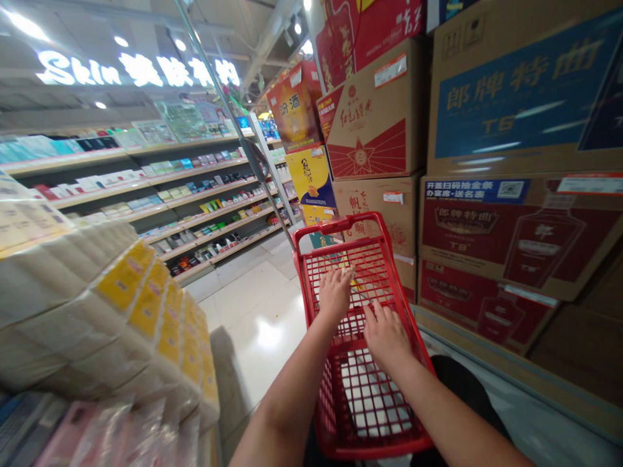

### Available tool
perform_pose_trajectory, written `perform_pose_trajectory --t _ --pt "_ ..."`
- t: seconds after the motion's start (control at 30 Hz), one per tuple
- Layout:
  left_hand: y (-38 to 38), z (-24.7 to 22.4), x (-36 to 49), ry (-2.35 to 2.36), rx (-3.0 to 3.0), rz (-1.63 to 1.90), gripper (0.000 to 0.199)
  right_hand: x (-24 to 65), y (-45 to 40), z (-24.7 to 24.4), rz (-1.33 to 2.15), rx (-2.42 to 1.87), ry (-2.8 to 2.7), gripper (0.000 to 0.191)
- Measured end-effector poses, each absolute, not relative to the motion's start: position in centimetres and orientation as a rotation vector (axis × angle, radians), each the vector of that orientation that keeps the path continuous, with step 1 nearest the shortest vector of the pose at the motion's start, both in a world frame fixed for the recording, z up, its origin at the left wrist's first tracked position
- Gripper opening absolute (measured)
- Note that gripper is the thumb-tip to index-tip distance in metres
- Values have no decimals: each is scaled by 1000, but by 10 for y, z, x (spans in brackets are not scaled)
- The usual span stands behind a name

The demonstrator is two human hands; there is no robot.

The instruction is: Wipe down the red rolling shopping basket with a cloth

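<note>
A red plastic shopping basket with a grid of square holes stands in front of my body, its raised handle at the far end. My left hand is over the basket's far part, fingers stretched forward and slightly apart. Lower and to the right, my right hand hovers over the basket's middle with loosely bent, separated fingers. I make out nothing held in either hand. Whether the fingertips touch the grid I cannot tell. Pale floor shows through the basket's holes.
Stacked liquor cartons rise close on the right. At left is a pile of wrapped tissue packs, with plastic-wrapped packages below. Shelves of boxed goods stand beyond the tiled floor. A slanting metal pole crosses the view.
</note>
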State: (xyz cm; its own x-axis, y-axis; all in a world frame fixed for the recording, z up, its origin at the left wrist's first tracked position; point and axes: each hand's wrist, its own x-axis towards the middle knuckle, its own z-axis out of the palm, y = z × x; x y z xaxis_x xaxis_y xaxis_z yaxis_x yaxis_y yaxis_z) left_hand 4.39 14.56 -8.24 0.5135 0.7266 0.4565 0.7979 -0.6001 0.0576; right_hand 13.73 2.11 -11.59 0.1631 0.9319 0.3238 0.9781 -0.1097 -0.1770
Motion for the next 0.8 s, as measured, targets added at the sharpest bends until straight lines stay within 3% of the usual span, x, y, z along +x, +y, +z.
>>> perform_pose_trajectory --t 0.07,0.23,0.37,0.53,0.7,0.8 --pt "148 -81 39 -1482 -2483 -731 49 137 21 -116 -185 -2107 -1828 45" --pt "149 -87 38 -1244 -2634 -720 60 136 23 -116 -185 -2119 -1832 45" --pt "155 -88 36 -1601 -2439 -864 60 137 23 -118 -193 -2120 -1833 45" --pt "160 -84 39 -1513 -2522 -774 62 137 23 -117 -185 -2135 -1850 46" --pt "178 -76 37 -1956 -2194 -926 57 137 22 -114 -146 -2149 -1849 46" --pt "185 -78 38 -1666 -2411 -921 59 137 22 -114 -143 -2150 -1852 46"
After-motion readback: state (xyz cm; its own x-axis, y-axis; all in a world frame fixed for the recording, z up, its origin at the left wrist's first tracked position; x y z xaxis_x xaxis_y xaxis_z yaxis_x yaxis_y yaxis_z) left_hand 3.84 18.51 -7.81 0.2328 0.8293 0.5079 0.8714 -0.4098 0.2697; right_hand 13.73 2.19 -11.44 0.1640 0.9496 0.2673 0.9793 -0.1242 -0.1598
